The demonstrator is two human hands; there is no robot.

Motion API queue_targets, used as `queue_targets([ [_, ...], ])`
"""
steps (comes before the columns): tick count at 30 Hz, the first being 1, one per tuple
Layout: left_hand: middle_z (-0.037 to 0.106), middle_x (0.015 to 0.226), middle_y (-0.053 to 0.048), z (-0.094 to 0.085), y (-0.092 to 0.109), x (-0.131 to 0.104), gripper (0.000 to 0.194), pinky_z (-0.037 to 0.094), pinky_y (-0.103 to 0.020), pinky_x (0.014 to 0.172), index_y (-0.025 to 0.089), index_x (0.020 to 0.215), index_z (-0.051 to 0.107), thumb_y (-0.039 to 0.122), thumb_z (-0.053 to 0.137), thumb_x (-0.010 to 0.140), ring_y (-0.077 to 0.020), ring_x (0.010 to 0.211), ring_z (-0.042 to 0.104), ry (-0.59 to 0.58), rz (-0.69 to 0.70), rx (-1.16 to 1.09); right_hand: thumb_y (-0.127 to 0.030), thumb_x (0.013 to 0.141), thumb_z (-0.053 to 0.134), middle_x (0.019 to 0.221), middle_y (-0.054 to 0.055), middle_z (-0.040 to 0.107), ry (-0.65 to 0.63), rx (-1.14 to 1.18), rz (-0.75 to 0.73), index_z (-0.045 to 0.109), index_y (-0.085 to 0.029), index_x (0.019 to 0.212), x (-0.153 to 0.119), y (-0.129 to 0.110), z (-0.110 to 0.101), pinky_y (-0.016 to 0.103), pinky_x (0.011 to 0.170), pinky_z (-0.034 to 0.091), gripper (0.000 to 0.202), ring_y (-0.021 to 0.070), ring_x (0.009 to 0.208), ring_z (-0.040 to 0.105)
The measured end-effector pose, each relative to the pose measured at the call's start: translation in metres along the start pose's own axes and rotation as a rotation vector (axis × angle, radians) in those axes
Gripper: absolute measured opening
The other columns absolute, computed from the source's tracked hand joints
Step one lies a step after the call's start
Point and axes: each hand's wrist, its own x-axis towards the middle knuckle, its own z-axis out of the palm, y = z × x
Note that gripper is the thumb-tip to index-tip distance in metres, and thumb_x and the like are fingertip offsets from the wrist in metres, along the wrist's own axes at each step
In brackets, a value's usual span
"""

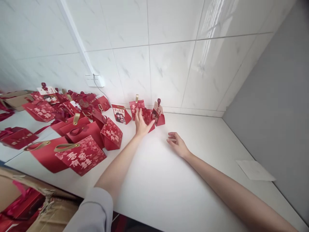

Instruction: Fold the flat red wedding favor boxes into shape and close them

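My left hand (143, 125) is at the back of the white table, its thumb and fingers spread. Right in front of it is a red gift box (147, 116), partly hidden; whether the fingers touch it I cannot tell. Beside it stand a red gift box with a gold strap (136, 104) and one with a dark red loop and a cartoon figure (156, 112). To their left leans a gift box with a cartoon couple (120, 115). My right hand (178, 145) hovers over the table with loosely curved fingers, holding nothing.
Several larger red gift boxes (82, 156) with strap handles crowd the left of the table (154, 180). Behind the table are a tiled wall and a power socket (95, 80). A white sheet (256, 170) lies by the grey panel. Below left is a cardboard box (56, 212).
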Motion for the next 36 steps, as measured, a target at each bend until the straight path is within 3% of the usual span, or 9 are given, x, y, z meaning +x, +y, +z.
queue_targets([
  [5,0.014,0.162,-0.019,0.015,-0.027,-0.032,0.112,0.018,-0.061,0.119,0.023,0.156,0.011,0.049,0.078,0.070,-0.0392,0.150,0.015,-0.062,-0.052,0.018,-0.057,0.077,0.065,0.134,0.016,0.052,0.112,-0.099,0.092,0.048,-0.020,0.122,0.053,0.001,0.012,0.049,0.097,0.051,0.060,0.0300,0.115,0.059],
  [12,0.017,0.162,-0.018,0.012,-0.035,-0.026,0.108,0.020,-0.060,0.119,0.023,0.156,0.012,0.045,0.077,0.072,-0.0377,0.150,0.016,-0.052,-0.009,0.008,-0.056,0.073,0.071,0.158,0.020,0.024,0.264,-0.200,0.031,0.020,-0.012,0.148,0.122,-0.010,0.048,0.044,0.122,0.023,0.101,0.0316,0.149,0.020],
  [16,0.020,0.161,-0.017,0.015,-0.038,-0.029,0.096,0.022,-0.058,0.120,0.020,0.156,0.014,0.024,0.068,0.076,-0.0359,0.150,0.019,-0.071,0.001,0.009,-0.053,0.076,0.070,0.147,0.023,0.043,0.240,-0.204,0.098,0.026,-0.013,0.144,0.136,-0.009,0.051,0.055,0.113,0.031,0.091,0.0385,0.138,0.040],
  [20,0.024,0.159,-0.016,0.012,-0.033,-0.028,0.088,0.019,-0.054,0.123,0.018,0.155,0.020,0.006,0.054,0.074,-0.0333,0.150,0.019,0.062,-0.037,0.030,-0.047,0.075,0.072,0.135,0.016,0.058,0.135,-0.171,0.084,0.040,-0.017,0.136,0.129,-0.003,0.028,0.049,0.102,0.044,0.076,0.0339,0.121,0.058],
  [24,0.022,0.160,-0.013,0.013,-0.011,-0.030,0.075,0.011,-0.048,0.126,0.019,0.154,0.024,0.015,0.051,0.084,-0.0295,0.152,0.015,0.128,0.116,-0.054,-0.047,0.065,0.082,0.128,0.011,0.066,-0.014,-0.111,0.039,0.052,-0.019,0.131,0.095,0.000,-0.021,0.047,0.102,0.047,0.077,0.0311,0.116,0.062],
  [27,0.018,0.163,-0.012,0.026,0.010,-0.042,0.068,0.014,-0.047,0.126,0.021,0.155,0.020,0.033,0.048,0.093,-0.0283,0.153,0.015,-0.026,0.221,-0.231,-0.055,0.075,0.073,0.124,0.004,0.070,-0.135,-0.015,-0.001,0.061,-0.024,0.127,0.058,0.002,-0.060,0.044,0.103,0.048,0.061,0.0273,0.114,0.064],
  [30,0.023,0.163,-0.013,0.048,0.025,-0.058,0.069,0.024,-0.047,0.123,0.024,0.156,0.018,0.050,0.042,0.097,-0.0284,0.150,0.024,-0.237,-0.006,-0.487,-0.062,0.088,0.053,0.112,0.007,0.074,-0.157,0.263,0.055,0.070,-0.020,0.113,0.030,0.005,-0.087,0.047,0.105,0.046,0.052,0.0293,0.108,0.067],
  [33,0.038,0.156,-0.012,0.064,0.031,-0.068,0.072,0.036,-0.045,0.118,0.025,0.154,0.024,0.058,0.044,0.094,-0.0289,0.145,0.036,-0.437,-0.265,-0.690,-0.056,0.085,0.062,0.111,0.006,0.075,-0.148,0.329,0.097,0.067,-0.022,0.116,0.022,0.007,-0.095,0.047,0.099,0.050,0.047,0.0288,0.102,0.070],
  [36,0.048,0.149,-0.012,0.065,0.032,-0.067,0.073,0.043,-0.045,0.112,0.026,0.153,0.028,0.060,0.049,0.091,-0.0294,0.138,0.046,-0.439,-0.339,-0.746,-0.054,0.081,0.068,0.110,0.006,0.073,-0.073,0.317,0.060,0.053,-0.027,0.131,0.026,0.006,-0.083,0.044,0.090,0.055,0.058,0.0266,0.096,0.071],
])
